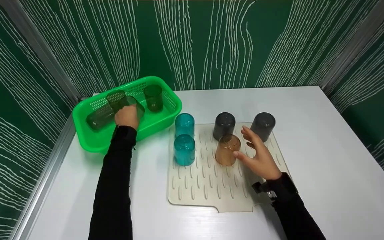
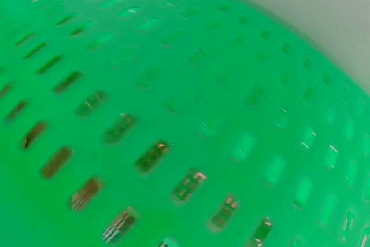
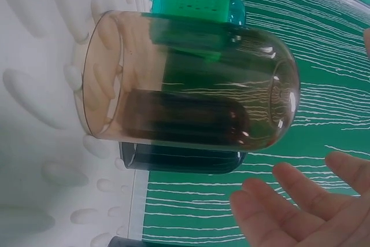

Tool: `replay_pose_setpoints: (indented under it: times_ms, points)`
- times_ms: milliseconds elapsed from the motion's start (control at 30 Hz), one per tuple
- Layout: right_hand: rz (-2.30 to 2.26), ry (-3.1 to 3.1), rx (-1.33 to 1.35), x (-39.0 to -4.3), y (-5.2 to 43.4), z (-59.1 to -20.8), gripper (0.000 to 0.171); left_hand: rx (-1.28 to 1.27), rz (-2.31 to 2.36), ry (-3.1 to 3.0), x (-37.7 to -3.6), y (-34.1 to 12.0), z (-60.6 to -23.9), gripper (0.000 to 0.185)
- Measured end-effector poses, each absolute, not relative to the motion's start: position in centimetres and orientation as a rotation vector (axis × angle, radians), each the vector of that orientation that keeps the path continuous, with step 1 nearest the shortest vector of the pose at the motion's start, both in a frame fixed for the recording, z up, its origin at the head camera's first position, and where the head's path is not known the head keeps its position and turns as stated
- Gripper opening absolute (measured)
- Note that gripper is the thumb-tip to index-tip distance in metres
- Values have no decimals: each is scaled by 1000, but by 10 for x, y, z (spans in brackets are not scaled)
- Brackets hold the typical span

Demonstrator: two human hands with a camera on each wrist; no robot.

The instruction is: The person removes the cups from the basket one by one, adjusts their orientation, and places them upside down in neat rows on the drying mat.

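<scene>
Risk: amber cup [image 1: 227,149], inverted on drying mat [image 1: 192,190], stood just off spread fingers of empty right hand [image 1: 258,154]; stray brush could topple it. Left hand [image 1: 126,116] gripped olive cup [image 1: 132,106] inside green basket [image 1: 88,135]; crowded neighbours could snag.

Left hand [image 1: 127,116] in basket [image 1: 88,135], on one cup [image 1: 135,108]; other cups beside it. Right hand [image 1: 260,156] over mat [image 1: 208,186], just right of an upturned cup [image 1: 227,150]. Two cups behind it, two further left.
</scene>
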State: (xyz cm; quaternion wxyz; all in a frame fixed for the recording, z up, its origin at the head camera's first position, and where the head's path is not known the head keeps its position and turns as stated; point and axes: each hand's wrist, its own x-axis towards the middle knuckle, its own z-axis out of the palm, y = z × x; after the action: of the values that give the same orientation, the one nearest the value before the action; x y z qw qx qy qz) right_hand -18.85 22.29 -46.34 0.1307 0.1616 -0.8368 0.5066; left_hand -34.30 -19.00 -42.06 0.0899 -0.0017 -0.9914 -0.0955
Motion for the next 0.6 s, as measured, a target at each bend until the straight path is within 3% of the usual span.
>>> replay_pose_setpoints:
  times_ms: [333, 600]
  points:
    - [1483, -2419, 463, -189, 222, -461, 82, 66, -704, -2589, -315, -186, -396, 27]
    - [1464, -2407, 473, -189, 222, -460, 83, -113, -1155, -2269, -282, -163, -370, 22]
